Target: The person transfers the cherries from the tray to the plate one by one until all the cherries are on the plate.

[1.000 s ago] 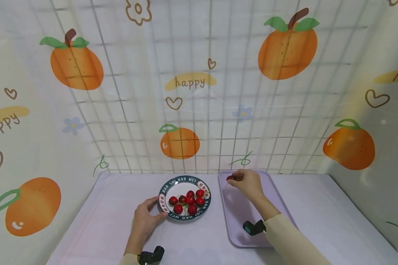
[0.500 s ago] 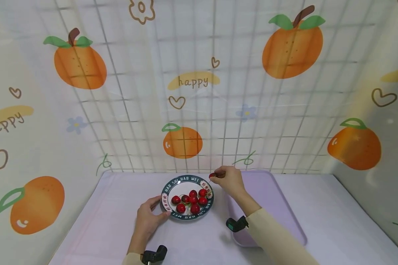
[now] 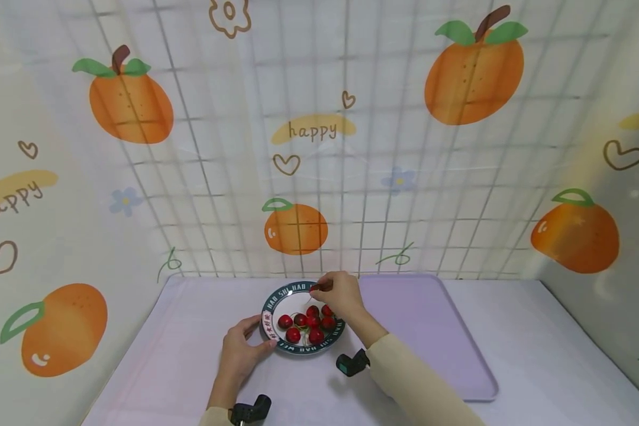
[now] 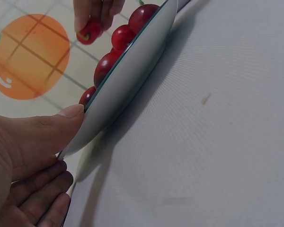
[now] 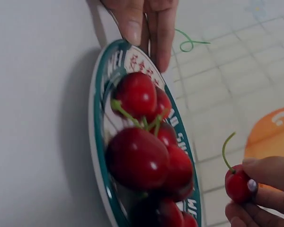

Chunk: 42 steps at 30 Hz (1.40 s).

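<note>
A round plate with a dark green lettered rim holds several red cherries, some with green stems. At its left edge my left hand grips the rim, the thumb lying on top in the left wrist view. Over the far right part of the plate, my right hand pinches a single cherry between thumb and fingers. That cherry's curved stem points upward in the right wrist view, and it is apart from the ones on the plate.
To the right of the plate lies a light purple tray, partly behind the right forearm. A white cloth covers the table. Behind it hangs a curtain printed with oranges, against a wire grid.
My right hand has carried the cherry leftward, from above the purple tray to over the plate. The left hand stays at the plate's rim. The head view has shifted slightly.
</note>
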Available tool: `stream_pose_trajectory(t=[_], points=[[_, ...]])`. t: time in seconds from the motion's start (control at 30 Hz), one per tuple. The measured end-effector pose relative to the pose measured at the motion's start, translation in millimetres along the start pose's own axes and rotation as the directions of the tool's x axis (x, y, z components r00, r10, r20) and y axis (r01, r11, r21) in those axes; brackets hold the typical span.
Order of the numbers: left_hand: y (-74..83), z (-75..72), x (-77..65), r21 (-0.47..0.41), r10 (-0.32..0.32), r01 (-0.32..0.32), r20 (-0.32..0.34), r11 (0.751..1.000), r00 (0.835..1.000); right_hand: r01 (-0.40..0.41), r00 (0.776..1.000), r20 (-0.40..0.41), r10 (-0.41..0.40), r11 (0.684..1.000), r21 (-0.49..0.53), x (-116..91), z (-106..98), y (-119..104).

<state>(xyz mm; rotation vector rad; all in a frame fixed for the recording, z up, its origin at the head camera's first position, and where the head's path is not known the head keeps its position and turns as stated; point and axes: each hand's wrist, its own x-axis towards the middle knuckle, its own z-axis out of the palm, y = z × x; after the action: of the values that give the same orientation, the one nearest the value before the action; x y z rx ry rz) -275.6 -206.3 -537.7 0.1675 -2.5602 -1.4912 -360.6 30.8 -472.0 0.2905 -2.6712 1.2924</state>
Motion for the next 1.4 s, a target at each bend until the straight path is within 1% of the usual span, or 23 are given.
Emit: stream_pose_trajectory(t=[0.13,0.3,0.4,0.53,0.67,0.8,0.9,1.03,1.3,1.4], points=[[0.4,1.0,-0.8,-0.007,0.004,-0.004,0.006,1.0,1.0,-0.019,1.0,0.018,0.019,0.999,-0.026,0.5,9.8,-1.9],[-2.7,2.0,-2.0,-0.01,0.006,-0.006,-0.004,1.0,1.0,-0.012,0.999,0.032,0.014,0.998,-0.067,0.9,22.8,-3.2],[-5.0,2.3,-2.6,-0.015,-0.005,0.005,-0.004,1.0,1.0,-0.009,0.999,0.047,0.013,0.996,-0.092,0.1,28.7,-5.2],[-5.6,1.3,-1.7,-0.022,0.004,-0.004,-0.001,1.0,1.0,-0.016,0.997,0.075,0.024,0.995,-0.102,0.0,33.0,-8.8],[-4.3,-0.4,0.0,-0.02,0.022,-0.022,-0.001,1.0,1.0,-0.028,0.996,0.083,0.038,0.993,-0.116,1.9,35.6,-10.1],[-4.1,-0.9,0.0,-0.019,0.021,-0.021,-0.002,1.0,1.0,-0.061,0.992,0.099,0.075,0.988,-0.143,3.4,38.9,-8.4],[-3.4,-1.2,0.1,-0.021,0.019,-0.019,-0.005,1.0,1.0,-0.066,0.99,0.116,0.085,0.986,-0.155,3.7,41.3,-7.4],[-2.7,-1.0,0.3,-0.021,0.02,-0.02,-0.004,1.0,1.0,-0.042,0.99,0.123,0.065,0.982,-0.182,2.6,44.3,-5.8],[-2.7,-0.5,0.3,-0.025,0.02,-0.02,0.008,1.0,1.0,0.01,0.994,0.112,0.016,0.974,-0.228,-1.4,48.4,-2.3],[-3.0,-0.3,0.5,-0.022,0.014,-0.014,0.01,1.0,1.0,0.012,0.993,0.116,0.016,0.972,-0.235,-2.4,49.2,-2.1]])
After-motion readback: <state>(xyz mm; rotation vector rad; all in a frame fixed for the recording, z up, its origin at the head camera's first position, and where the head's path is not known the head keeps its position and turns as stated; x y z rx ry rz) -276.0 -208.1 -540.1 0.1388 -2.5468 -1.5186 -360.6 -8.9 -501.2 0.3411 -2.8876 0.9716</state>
